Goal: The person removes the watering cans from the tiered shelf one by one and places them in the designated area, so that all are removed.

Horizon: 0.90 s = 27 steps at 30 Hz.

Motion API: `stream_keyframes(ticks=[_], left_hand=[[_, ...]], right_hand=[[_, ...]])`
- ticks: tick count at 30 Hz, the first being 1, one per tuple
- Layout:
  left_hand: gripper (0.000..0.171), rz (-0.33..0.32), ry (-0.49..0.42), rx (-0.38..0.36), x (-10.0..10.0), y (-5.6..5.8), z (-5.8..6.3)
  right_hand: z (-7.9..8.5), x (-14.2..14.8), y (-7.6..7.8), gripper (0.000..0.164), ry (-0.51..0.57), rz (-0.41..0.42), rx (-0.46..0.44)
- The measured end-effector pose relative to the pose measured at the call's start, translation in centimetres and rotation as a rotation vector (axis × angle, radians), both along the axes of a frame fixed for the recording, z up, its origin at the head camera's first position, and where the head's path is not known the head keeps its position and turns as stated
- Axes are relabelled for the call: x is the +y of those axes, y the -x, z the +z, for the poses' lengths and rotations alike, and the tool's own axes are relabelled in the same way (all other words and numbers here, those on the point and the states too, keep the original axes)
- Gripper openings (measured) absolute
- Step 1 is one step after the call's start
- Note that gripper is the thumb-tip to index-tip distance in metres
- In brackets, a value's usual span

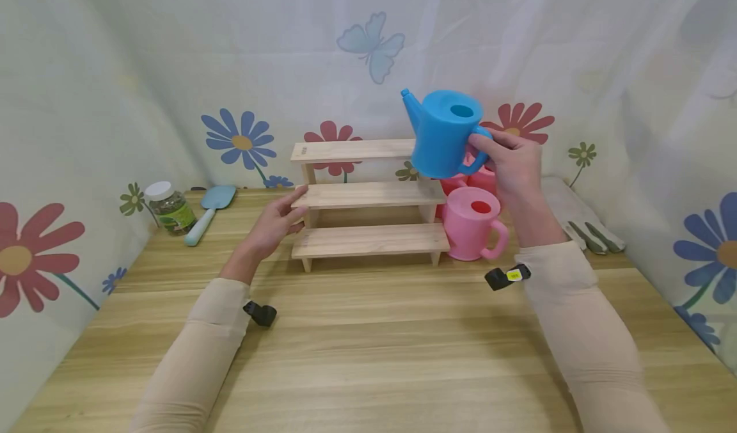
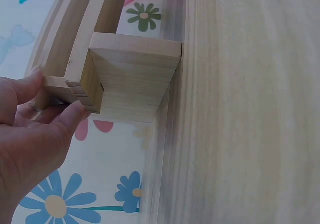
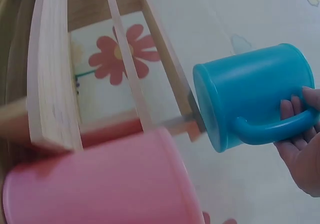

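Observation:
My right hand [image 1: 515,164] grips the handle of a blue watering can [image 1: 446,135], holding it upright and raised at the right end of a three-step wooden stand [image 1: 371,194]. The can's spout points left. In the right wrist view, the fingers curl round the blue handle [image 3: 275,129]. My left hand [image 1: 273,225] holds the stand's left end near the middle step; the left wrist view has thumb and fingers about the board ends [image 2: 82,83]. A pink watering can [image 1: 472,222] stands on the table against the stand's right side.
More pink-red cans [image 1: 483,178] stand behind the front pink one, partly hidden. At the left are a white-lidded jar [image 1: 173,209] and a light blue trowel [image 1: 215,203]. Gloves [image 1: 593,238] lie at the right. A flowered curtain [image 1: 276,49] hangs behind the table [image 1: 368,343].

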State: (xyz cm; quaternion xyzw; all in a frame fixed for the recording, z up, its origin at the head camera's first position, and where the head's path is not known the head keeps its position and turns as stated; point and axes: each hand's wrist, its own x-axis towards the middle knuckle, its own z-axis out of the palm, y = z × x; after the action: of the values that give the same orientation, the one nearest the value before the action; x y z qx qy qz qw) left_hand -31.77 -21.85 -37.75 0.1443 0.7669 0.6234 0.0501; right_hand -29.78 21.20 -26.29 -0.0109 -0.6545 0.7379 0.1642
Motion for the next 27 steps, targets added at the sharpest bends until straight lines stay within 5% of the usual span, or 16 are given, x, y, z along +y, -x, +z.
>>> stream_keyframes(ticks=[19, 27], left_hand=[[0.056, 0.001, 0.003, -0.003, 0.0, 0.0, -0.1], [0.056, 0.007, 0.012, -0.003, 0.1, -0.1, 0.1]], right_hand=[[-2.1, 9.1, -2.5, 0.028, 0.211, 0.073, 0.090], [-2.0, 12.4, -3.2, 0.019, 0.209, 0.095, 0.021]])
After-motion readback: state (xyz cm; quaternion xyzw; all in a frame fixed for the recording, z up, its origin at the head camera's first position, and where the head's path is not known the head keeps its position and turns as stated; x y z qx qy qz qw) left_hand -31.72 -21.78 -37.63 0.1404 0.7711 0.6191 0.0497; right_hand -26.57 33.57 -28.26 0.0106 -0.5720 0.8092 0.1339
